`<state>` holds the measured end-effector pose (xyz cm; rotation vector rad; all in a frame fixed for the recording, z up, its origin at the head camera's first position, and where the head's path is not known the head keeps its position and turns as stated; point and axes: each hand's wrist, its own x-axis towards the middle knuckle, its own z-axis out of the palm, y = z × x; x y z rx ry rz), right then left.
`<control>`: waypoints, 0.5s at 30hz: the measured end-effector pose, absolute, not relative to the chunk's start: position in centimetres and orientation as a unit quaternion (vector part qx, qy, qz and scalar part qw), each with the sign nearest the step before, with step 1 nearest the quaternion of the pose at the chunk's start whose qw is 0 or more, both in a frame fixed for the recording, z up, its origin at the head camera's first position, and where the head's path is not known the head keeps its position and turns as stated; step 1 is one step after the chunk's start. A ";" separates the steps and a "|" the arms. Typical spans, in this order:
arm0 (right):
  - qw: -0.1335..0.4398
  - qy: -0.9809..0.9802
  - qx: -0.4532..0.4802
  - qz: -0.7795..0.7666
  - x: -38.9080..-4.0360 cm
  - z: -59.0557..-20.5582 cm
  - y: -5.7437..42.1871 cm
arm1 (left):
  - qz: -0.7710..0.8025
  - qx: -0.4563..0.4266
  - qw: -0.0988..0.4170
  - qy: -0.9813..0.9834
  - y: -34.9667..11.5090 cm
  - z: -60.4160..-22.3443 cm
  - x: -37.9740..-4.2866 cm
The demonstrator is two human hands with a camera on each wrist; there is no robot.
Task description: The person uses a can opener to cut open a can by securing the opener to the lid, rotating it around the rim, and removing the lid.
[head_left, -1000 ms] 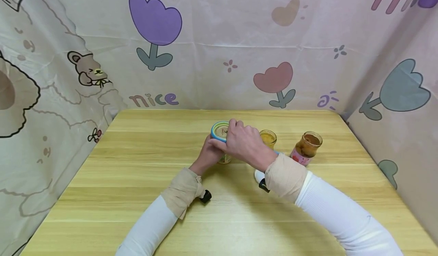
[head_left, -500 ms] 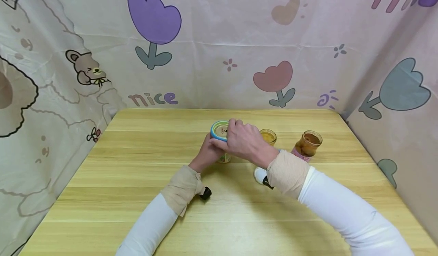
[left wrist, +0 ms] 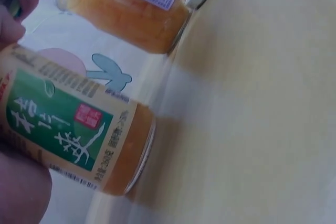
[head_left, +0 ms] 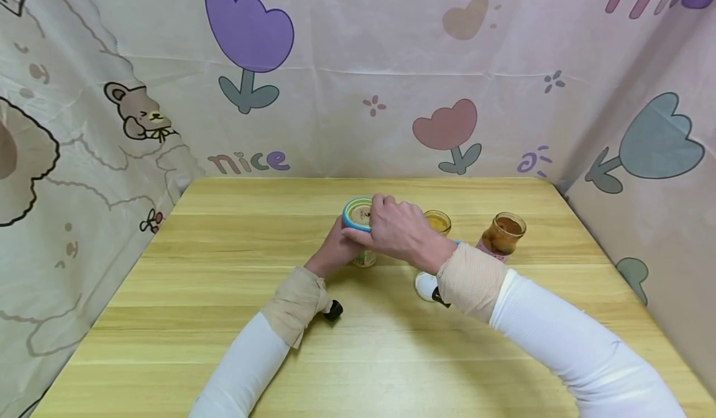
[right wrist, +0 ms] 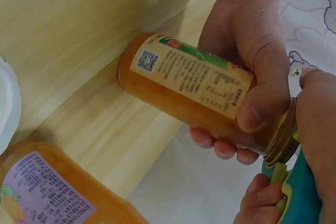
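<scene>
My left hand [head_left: 337, 247] grips a glass jar [right wrist: 184, 85] of orange preserve around its upper body, thumb along one side. The jar has a beige and green label [left wrist: 60, 124], and its base is close to the table. My right hand [head_left: 404, 228] curls round a blue and green jar opener [right wrist: 303, 195] fitted about the jar's lid [head_left: 358, 214]. Fingers wrap the opener's handle in the right wrist view. From the head, the right hand hides part of the lid, and the jar's middle is hidden behind both hands.
To the right stand an uncapped jar of yellow fruit [head_left: 438, 222] and an uncapped brown jar [head_left: 506, 230] with a pink label. A white disc like a lid [head_left: 426, 286] lies nearer, partly behind the right wrist camera [head_left: 441, 296]. A printed cloth [head_left: 335, 95] hangs behind the table.
The right wrist has shifted slightly to the right, baring more of the white disc. Both hands keep their hold on the jar and opener; the view has shifted slightly.
</scene>
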<state>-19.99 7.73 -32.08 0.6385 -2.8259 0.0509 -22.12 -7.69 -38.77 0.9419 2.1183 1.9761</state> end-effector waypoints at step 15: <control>0.099 -0.964 0.245 0.033 -19.6 -31.9 8.1 | 0.599 0.326 0.109 0.724 -9.2 -40.8 -24.2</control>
